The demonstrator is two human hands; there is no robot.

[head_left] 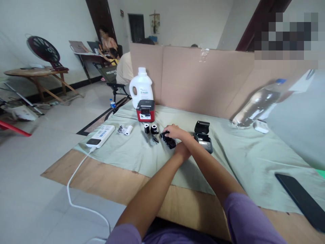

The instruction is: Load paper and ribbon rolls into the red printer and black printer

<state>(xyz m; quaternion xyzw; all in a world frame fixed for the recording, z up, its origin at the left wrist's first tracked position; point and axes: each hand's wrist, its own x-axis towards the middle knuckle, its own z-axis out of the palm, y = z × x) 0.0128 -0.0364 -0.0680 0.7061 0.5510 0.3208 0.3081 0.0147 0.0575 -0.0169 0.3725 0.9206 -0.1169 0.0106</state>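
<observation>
My forearms cross over the green cloth. My right hand (175,131) reaches left across the other arm, its fingers closed on the end of a black-wrapped paper roll (170,143) lying on the cloth. Beneath my right forearm, my left hand (183,151) sits close to a small black printer (205,144) with its lid raised; its fingers are hidden. Left of the right hand, two small rolls, one on the left (146,128) and one on the right (154,128), stand beside crumpled dark wrapping. Another white roll (129,130) lies farther left with its wrapper.
A red and black printer (146,112) stands before a white jug (142,86). A white power bank (101,136) with a cable lies left, a phone (299,200) right. A cardboard panel (193,81) walls the back; a large bottle (259,103) leans there. People sit beyond.
</observation>
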